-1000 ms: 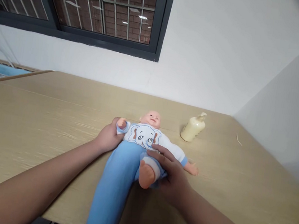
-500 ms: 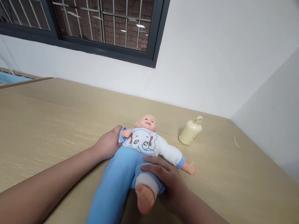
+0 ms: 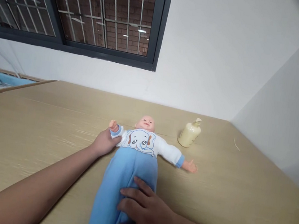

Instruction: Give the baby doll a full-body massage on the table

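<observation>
A baby doll (image 3: 140,141) lies on its back on the table, in a white top with an elephant print and light blue trousers. My left hand (image 3: 104,141) grips the doll's sleeved arm on the left, thumb across the sleeve, with the doll's small hand raised above it. Across the trouser leg on the right rests my right hand (image 3: 143,205), its fingers spread over the cloth. Both of the doll's legs lie straight towards me, and their lower ends are out of view. The doll's other arm stretches out to the right.
Behind the doll's outstretched arm a cream pump bottle (image 3: 189,133) stands on the wood-toned table (image 3: 55,122). A thin pale strip (image 3: 236,144) lies farther right. White wall (image 3: 199,60) and a barred window (image 3: 106,19) close off the back. A blue-lined container (image 3: 11,80) is at far left.
The doll's bent leg has come down straight, and my right hand has moved lower onto it with fingers spread. My left hand has swung the doll's arm outward to the left.
</observation>
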The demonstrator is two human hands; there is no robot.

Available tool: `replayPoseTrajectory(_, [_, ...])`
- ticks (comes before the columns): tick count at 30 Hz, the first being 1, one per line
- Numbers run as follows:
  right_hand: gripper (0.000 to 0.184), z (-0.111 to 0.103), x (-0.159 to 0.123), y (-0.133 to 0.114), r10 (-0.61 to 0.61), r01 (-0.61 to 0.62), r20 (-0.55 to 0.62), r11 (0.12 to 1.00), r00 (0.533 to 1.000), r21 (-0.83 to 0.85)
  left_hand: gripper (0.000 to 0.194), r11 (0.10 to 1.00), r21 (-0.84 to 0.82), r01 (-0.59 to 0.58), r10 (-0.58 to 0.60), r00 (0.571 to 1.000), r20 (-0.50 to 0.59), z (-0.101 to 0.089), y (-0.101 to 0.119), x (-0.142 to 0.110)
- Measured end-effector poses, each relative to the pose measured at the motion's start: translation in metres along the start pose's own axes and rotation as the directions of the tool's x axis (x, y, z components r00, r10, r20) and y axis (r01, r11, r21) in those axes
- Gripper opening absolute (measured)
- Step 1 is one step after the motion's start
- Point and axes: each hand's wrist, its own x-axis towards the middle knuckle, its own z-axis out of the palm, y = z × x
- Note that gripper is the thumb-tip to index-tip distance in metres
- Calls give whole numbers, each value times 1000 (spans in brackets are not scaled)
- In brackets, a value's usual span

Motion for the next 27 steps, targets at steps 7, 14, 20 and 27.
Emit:
replayPoseTrajectory(7, [8, -24, 22, -14, 168, -180, -226, 983, 959, -33, 24, 998, 59, 20, -19, 1000, -18, -1, 1, 0])
replayPoseTrajectory(14, [39, -66, 7, 10, 343, -334, -82, 937, 936, 106, 23, 998, 57, -25, 25, 1000, 3, -1, 1, 1])
replayPoseTrajectory(20, [58, -49, -8, 43, 512, -482, -144, 853, 847, 199, 34, 993, 114, -42, 38, 999, 35, 0, 6, -3])
replayPoseTrajectory(27, [58, -40, -5, 64, 624, -584, -34, 749, 781, 313, 42, 960, 260, -104, 79, 991, 104, -1, 18, -8])
